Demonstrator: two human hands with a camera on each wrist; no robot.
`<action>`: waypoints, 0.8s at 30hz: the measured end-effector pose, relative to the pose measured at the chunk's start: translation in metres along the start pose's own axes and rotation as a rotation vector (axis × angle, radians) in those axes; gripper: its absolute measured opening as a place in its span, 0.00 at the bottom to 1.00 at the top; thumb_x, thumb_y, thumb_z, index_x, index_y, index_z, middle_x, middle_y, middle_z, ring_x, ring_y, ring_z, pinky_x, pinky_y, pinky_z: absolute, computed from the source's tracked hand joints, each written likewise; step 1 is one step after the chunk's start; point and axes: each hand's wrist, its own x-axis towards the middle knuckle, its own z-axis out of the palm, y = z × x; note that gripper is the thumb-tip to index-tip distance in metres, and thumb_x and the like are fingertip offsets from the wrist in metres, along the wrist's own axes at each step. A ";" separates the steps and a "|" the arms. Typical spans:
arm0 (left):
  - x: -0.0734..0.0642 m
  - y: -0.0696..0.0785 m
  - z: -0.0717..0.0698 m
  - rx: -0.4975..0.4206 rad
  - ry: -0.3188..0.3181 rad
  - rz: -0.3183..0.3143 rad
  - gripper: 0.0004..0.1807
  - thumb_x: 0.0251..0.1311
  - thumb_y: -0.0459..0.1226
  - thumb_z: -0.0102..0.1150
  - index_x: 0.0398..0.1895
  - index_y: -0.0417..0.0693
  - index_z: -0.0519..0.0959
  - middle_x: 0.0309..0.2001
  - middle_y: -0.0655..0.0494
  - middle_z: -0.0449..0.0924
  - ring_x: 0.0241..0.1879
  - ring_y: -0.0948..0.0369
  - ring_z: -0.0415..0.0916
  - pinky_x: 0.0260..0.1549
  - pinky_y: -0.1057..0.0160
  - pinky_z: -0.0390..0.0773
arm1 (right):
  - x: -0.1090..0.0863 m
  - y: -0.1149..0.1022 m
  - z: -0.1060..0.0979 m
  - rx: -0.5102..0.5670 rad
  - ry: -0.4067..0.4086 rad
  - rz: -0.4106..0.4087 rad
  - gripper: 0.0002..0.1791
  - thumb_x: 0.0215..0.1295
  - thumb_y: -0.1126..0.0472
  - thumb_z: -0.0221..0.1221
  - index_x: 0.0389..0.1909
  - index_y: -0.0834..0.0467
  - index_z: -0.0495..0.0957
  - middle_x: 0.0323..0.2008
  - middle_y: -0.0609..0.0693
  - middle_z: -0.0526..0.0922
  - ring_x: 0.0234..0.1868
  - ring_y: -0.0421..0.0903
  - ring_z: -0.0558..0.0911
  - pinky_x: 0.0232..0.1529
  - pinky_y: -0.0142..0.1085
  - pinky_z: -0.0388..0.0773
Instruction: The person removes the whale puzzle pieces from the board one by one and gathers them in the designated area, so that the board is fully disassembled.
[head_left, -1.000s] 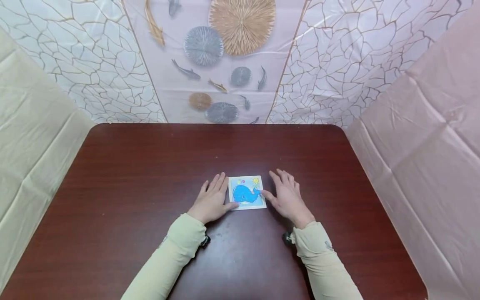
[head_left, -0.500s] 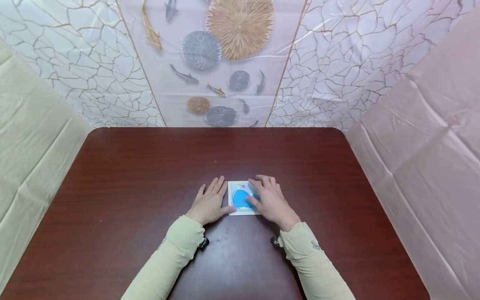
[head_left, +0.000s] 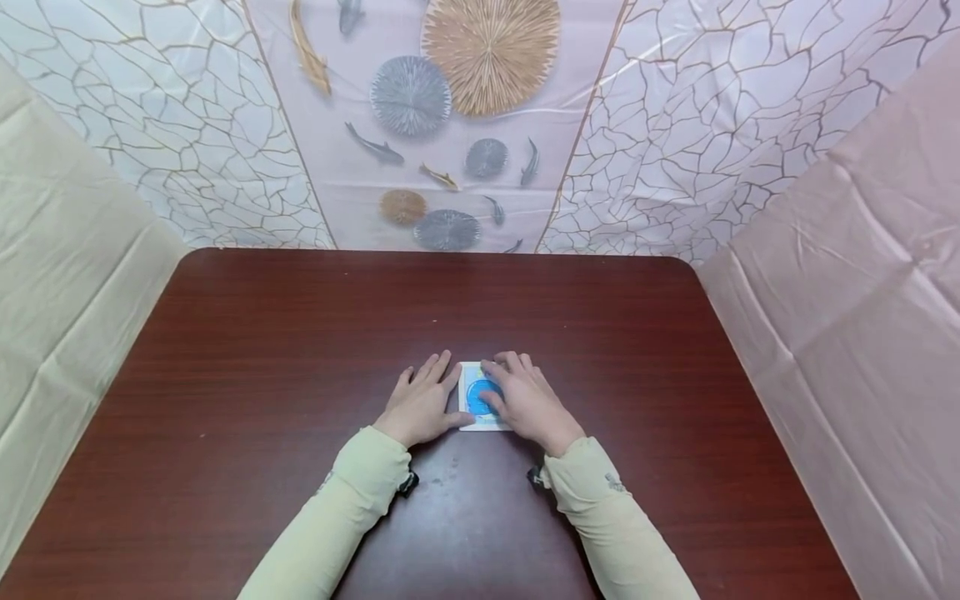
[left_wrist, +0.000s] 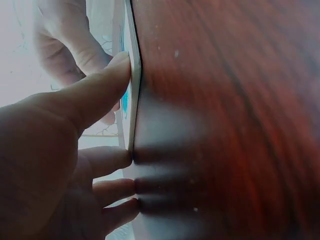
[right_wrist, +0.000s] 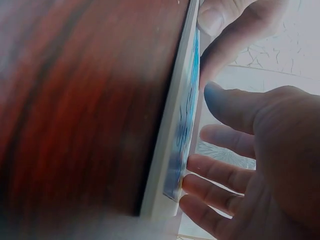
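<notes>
A small flat whale picture puzzle (head_left: 475, 397) with a pale border lies on the table between the hands. My left hand (head_left: 420, 412) is beside its left edge, fingers spread out straight; its thumb (left_wrist: 102, 85) rests on the near left corner. Over the right half of the puzzle is my right hand (head_left: 534, 405), hiding that part of the picture. In the right wrist view its fingers (right_wrist: 215, 170) reach down to the puzzle's face, while the thumb (right_wrist: 232, 105) stays just above it. Neither hand grips the puzzle, which lies flat.
The dark red-brown tabletop (head_left: 300, 333) extends around both hands. Patterned cloth (head_left: 225, 125) hangs along its back edge. Plain pale cloth sheets (head_left: 840, 292) flank the table on the left and right.
My right hand has moved left from beside the puzzle's right edge to over its right half, covering the whale's tail and the sun. My left hand stays in place.
</notes>
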 end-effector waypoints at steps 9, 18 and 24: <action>0.003 -0.001 0.000 -0.007 0.041 -0.011 0.49 0.55 0.64 0.60 0.74 0.48 0.60 0.75 0.45 0.50 0.74 0.50 0.48 0.64 0.40 0.55 | 0.005 -0.003 -0.001 -0.048 -0.010 0.002 0.26 0.68 0.50 0.60 0.64 0.55 0.75 0.59 0.56 0.70 0.56 0.53 0.67 0.53 0.49 0.69; 0.004 -0.001 -0.001 -0.003 0.022 -0.019 0.50 0.55 0.65 0.59 0.75 0.50 0.58 0.75 0.46 0.50 0.74 0.50 0.48 0.65 0.40 0.54 | 0.008 -0.003 -0.002 -0.049 -0.013 0.012 0.24 0.66 0.50 0.61 0.61 0.55 0.77 0.57 0.56 0.71 0.55 0.53 0.69 0.52 0.49 0.70; 0.003 0.000 0.000 0.003 -0.005 -0.024 0.50 0.56 0.65 0.57 0.76 0.50 0.56 0.76 0.46 0.48 0.74 0.51 0.46 0.66 0.40 0.52 | 0.008 -0.004 0.000 -0.045 -0.006 0.026 0.23 0.65 0.50 0.63 0.59 0.54 0.78 0.55 0.54 0.72 0.54 0.52 0.70 0.51 0.48 0.70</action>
